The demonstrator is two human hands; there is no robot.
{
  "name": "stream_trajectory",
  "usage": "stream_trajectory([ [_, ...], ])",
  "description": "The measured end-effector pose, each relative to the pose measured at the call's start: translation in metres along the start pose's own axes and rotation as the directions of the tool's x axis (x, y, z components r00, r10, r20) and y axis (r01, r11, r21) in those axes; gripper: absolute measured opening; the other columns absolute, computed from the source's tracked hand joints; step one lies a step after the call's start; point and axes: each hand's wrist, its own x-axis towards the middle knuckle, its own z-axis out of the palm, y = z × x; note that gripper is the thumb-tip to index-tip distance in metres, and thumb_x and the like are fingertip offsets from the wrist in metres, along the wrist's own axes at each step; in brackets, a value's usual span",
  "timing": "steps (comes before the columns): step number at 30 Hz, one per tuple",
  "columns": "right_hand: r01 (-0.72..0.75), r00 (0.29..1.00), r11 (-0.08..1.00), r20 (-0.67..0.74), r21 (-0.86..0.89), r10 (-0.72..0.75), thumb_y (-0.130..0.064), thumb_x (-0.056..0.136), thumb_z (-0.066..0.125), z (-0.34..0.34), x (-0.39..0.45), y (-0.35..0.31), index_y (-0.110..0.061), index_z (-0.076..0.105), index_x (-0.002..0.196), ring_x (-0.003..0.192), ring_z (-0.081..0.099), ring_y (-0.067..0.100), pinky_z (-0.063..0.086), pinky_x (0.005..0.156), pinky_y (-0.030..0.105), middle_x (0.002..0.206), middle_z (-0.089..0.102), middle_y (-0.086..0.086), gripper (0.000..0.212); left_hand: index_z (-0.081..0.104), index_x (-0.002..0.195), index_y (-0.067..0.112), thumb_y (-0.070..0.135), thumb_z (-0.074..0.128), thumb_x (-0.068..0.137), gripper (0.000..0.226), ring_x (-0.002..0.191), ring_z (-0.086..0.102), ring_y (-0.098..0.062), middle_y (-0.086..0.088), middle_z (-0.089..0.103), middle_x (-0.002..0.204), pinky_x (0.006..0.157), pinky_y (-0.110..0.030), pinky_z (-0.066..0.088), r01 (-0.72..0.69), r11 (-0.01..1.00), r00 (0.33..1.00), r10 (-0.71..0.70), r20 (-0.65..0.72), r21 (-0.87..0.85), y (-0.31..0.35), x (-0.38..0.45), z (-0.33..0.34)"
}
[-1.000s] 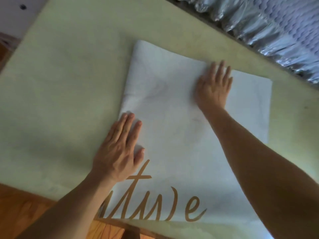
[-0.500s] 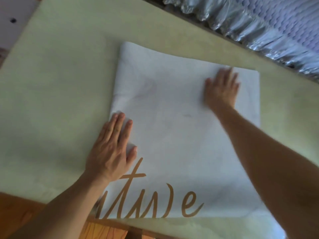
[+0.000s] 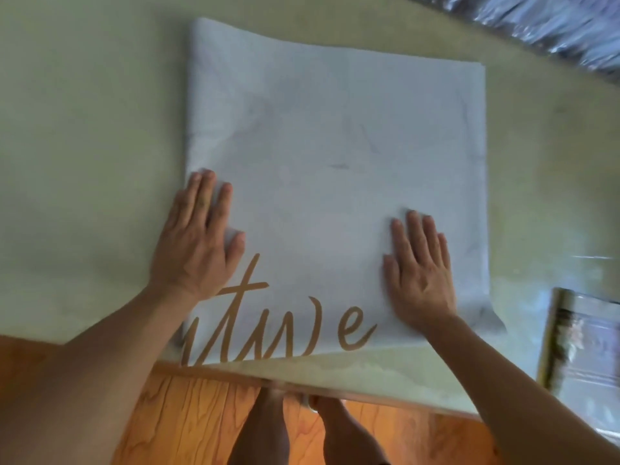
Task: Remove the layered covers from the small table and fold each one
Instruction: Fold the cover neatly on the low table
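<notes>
- Folded white cover: lies flat on the pale green tabletop, roughly square, near edge close to table's front edge. Gold script lettering along near edge, reads approx. "twe"; first letters hidden under L forearm.
- Left hand: palm down, fingers straight and together, pressing on cover's left edge, partly over onto tabletop. Grasping nothing.
- Right hand: palm down, fingers straight, slightly spread, flat on cover near its lower right part. Grasping nothing.
- Cover surface: faint creases mid-panel; far left corner slightly lifted/curled.
- Table front edge: wood rim, w/ wooden floor below; person's feet visible under edge.
- Right of cover: framed item in clear wrap, apart from cover, blurred; details cannot tell.
- Top right: shiny crinkled material beyond the table's far edge, blurred.
</notes>
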Motion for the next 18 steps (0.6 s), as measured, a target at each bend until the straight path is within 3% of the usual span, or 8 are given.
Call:
stream_trajectory([
  [2,-0.039,0.999,0.997,0.007,0.074,0.038,-0.047,0.104,0.025,-0.002,-0.013,-0.045,-0.019,0.012,0.161,0.154,-0.011,0.029,0.006,0.124,0.054,0.168,-0.001,0.01,0.065,0.014,0.161,0.003,0.045,0.031,0.099,0.076,0.157,0.0,-0.035,-0.024,0.007,0.167,0.126,-0.052,0.012,-0.002,1.0,1.0,0.002,-0.024,0.001,0.003,-0.001,0.001],
  [4,0.171,0.982,0.975,0.055,0.141,-0.181,-0.049,0.106,0.025,0.004,-0.038,-0.109,-0.02,0.011,0.161,0.153,-0.017,0.029,-0.002,0.125,0.052,0.168,-0.005,0.01,0.064,0.017,0.16,0.003,0.042,0.035,0.098,0.076,0.157,0.002,-0.035,-0.025,0.01,0.167,0.126,-0.052,0.013,-0.005,1.0,0.999,0.005,-0.053,-0.001,0.005,-0.003,0.001],
  [6,0.367,0.918,0.917,0.101,0.154,-0.384,-0.049,0.107,0.024,0.011,-0.056,-0.155,-0.023,0.009,0.161,0.153,-0.019,0.028,0.002,0.125,0.052,0.168,-0.006,0.007,0.062,0.018,0.16,0.003,0.041,0.037,0.098,0.075,0.157,0.004,-0.035,-0.025,0.012,0.166,0.126,-0.052,0.013,-0.008,1.0,0.996,0.009,-0.086,0.007,0.007,-0.004,0.001],
  [7,0.396,0.905,0.907,0.105,0.142,-0.412,-0.05,0.107,0.024,0.014,-0.058,-0.158,-0.024,0.008,0.161,0.153,-0.019,0.028,0.004,0.124,0.053,0.168,-0.006,0.006,0.062,0.018,0.16,0.004,0.041,0.037,0.098,0.075,0.157,0.005,-0.036,-0.026,0.012,0.166,0.126,-0.052,0.013,-0.016,1.0,0.995,0.018,-0.093,0.017,0.007,-0.004,0.001],
  [11,0.23,0.972,0.966,0.021,0.116,-0.234,-0.05,0.106,0.03,0.027,-0.062,-0.074,-0.023,0.017,0.161,0.155,-0.007,0.028,0.009,0.125,0.051,0.169,0.004,0.006,0.063,0.015,0.161,0.005,0.044,0.032,0.098,0.076,0.157,0.003,-0.036,-0.025,0.01,0.167,0.127,-0.048,0.008,0.005,1.0,0.998,-0.004,-0.064,0.016,0.009,-0.003,0.002],
  [14,0.169,0.984,0.984,-0.067,0.052,-0.166,-0.048,0.102,0.037,0.026,-0.073,0.019,-0.019,0.03,0.157,0.155,0.008,0.032,0.02,0.121,0.054,0.166,0.018,0.01,0.063,0.014,0.161,0.006,0.044,0.031,0.098,0.076,0.157,0.002,-0.035,-0.024,0.009,0.167,0.127,-0.049,0.009,0.014,1.0,0.999,-0.014,-0.046,0.01,0.009,-0.003,0.002],
  [18,0.095,0.992,0.995,-0.089,0.015,-0.093,-0.05,0.102,0.03,0.025,-0.073,0.092,-0.018,0.031,0.157,0.154,0.012,0.03,0.022,0.12,0.054,0.166,0.018,0.01,0.064,0.014,0.161,0.007,0.045,0.031,0.098,0.076,0.157,0.003,-0.034,-0.023,0.01,0.167,0.127,-0.049,0.009,0.017,1.0,0.999,-0.016,-0.042,0.016,0.008,-0.005,0.004],
])
